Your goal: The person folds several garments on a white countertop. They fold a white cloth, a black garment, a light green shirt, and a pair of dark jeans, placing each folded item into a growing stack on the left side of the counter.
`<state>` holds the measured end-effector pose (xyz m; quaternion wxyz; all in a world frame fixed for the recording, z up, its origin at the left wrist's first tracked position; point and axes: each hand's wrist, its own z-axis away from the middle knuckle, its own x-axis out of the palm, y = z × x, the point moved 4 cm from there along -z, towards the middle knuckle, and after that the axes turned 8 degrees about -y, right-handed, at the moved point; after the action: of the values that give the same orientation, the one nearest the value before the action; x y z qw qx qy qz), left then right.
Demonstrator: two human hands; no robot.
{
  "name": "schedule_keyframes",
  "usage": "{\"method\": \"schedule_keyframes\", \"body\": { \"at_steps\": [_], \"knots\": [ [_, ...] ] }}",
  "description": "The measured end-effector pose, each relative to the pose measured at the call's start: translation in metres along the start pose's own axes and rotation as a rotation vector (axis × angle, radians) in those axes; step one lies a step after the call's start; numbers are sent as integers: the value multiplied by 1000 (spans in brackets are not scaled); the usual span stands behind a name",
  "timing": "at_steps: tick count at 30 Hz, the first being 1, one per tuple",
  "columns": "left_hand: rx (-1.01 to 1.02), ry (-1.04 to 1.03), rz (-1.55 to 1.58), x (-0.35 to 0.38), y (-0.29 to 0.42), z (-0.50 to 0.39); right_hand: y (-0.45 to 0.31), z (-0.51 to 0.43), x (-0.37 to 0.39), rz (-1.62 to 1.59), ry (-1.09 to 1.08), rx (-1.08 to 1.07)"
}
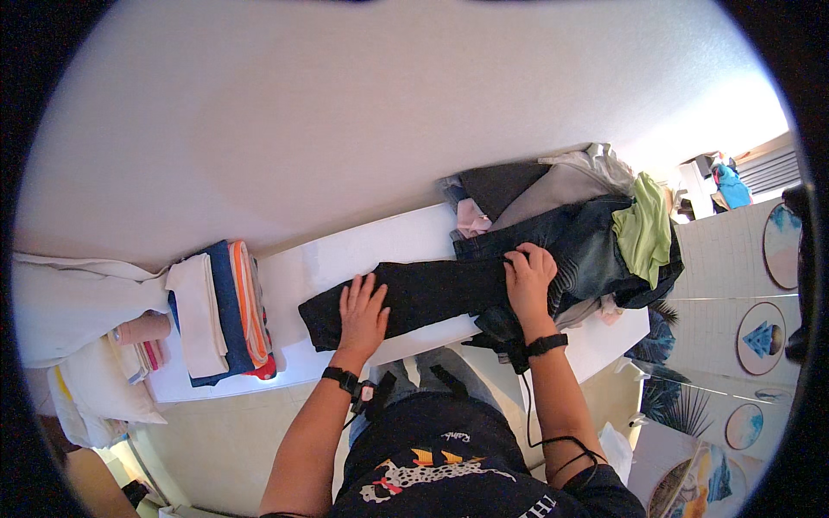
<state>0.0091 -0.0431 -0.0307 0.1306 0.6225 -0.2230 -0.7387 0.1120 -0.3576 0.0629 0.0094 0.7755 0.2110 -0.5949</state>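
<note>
A black garment (pixel 440 291), folded long and narrow, lies across the white table (pixel 291 269) in front of me. My left hand (pixel 364 314) rests flat on its left part, fingers spread. At its right end my right hand (pixel 531 278) touches the cloth with bent fingers; whether it pinches any fabric cannot be told. Some black cloth bunches below the right hand. Dark blue jeans (pixel 583 239) lie just beyond and right of that hand, in a heap with a lime green garment (pixel 647 226), a grey garment (pixel 534 194) and a pink cloth (pixel 473 219).
At the table's left stands a row of folded clothes, with a cream one (pixel 194 311), a navy one (pixel 227 304) and an orange-striped one (pixel 247 304). White pillows or bedding (pixel 78 311) lie further left. A pale wall (pixel 324 129) rises behind the table. A cable hangs by my right arm.
</note>
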Motion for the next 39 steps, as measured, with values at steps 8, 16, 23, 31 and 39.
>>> {"method": "schedule_keyframes", "body": {
  "at_steps": [8, 16, 23, 31, 39],
  "knots": [
    [-181, 110, -88, -6, -24, 32, 6, -14, 15, 193, -30, -66],
    [-438, 477, -43, -28, -62, 69, -67, -10, 42, -77, -65, -103],
    [-641, 461, 265, -21, -121, 81, -187, 28, 118, -245, -589, -454],
    [-714, 389, 350, -25, -122, 77, -194, 44, 143, -79, -608, -484],
    [-546, 412, 294, -29, -101, 80, -195, 44, 143, -93, -616, -480]
  ]
}}
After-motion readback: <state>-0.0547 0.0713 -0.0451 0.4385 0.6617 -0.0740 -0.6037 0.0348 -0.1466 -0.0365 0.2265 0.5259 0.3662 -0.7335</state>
